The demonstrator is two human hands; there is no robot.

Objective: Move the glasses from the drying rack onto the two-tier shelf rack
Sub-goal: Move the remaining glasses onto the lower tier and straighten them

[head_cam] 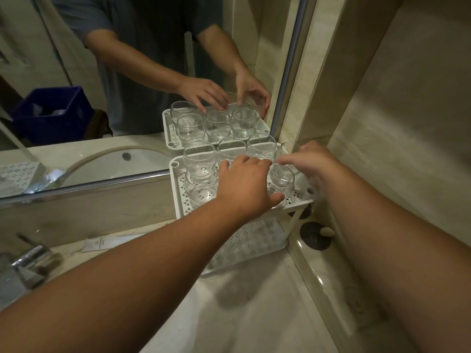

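Observation:
The white perforated two-tier shelf rack (178,189) stands on the counter against the mirror. Several clear glasses stand upright on its top tier, such as one at the back left (199,159) and one at the front left (201,192). My left hand (244,182) reaches over the middle front glass, fingers curled over it and thumb low; that glass is hidden under the hand. My right hand (312,161) comes in from the right, and its fingertips hold the rim of the front right glass (281,178). I see nothing on the lower tier (254,240).
The mirror (102,98) behind the rack reflects the hands, the glasses and a blue crate. The sink basin (114,164) and chrome faucet (28,261) are at the left. A white sachet (99,244) lies on the counter. Dark round objects (313,235) sit by the right wall.

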